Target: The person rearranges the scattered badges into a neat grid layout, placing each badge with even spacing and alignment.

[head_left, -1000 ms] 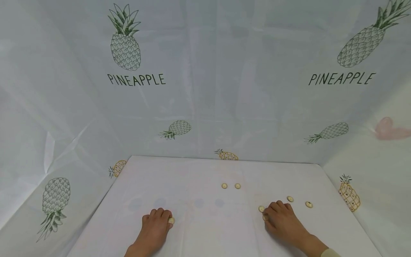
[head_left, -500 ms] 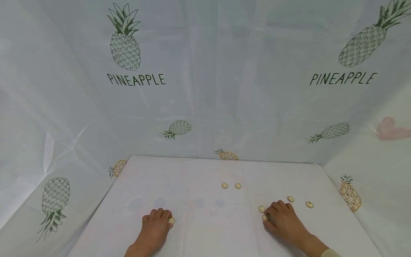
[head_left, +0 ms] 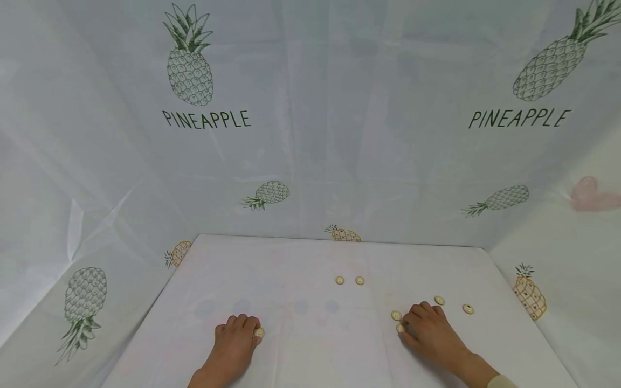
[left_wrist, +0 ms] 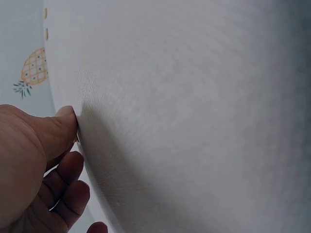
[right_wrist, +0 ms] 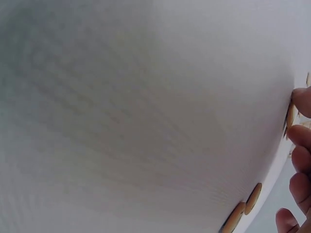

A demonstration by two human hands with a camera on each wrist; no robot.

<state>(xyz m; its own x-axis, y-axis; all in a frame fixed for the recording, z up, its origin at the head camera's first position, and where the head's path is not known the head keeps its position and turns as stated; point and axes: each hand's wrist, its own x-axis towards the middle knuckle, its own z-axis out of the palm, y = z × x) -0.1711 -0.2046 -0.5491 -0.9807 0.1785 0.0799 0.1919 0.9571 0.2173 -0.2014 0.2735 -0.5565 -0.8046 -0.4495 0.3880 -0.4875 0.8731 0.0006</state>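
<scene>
My left hand (head_left: 236, 345) rests low on the table at the left, pinching a small round beige button (head_left: 259, 333) between thumb and fingers; in the left wrist view the thumb (left_wrist: 63, 126) and fingers mostly hide it. On the right side, my right hand (head_left: 432, 334) holds another button (head_left: 400, 328) by its edge. The right wrist view has this button (right_wrist: 290, 116) between the thumb and index finger, against the table. Just beyond it lies a loose button (head_left: 395, 315), close to those fingertips.
Two buttons (head_left: 350, 281) lie side by side near the table's far middle. Right of my right hand are a flat button (head_left: 439, 300) and a dark-centred one (head_left: 468, 309). A pineapple-print cloth (head_left: 339, 161) rises behind the white table (head_left: 310, 355).
My right fingers have shifted very slightly, and more of the button at their tips shows. The left hand and its button stay in place.
</scene>
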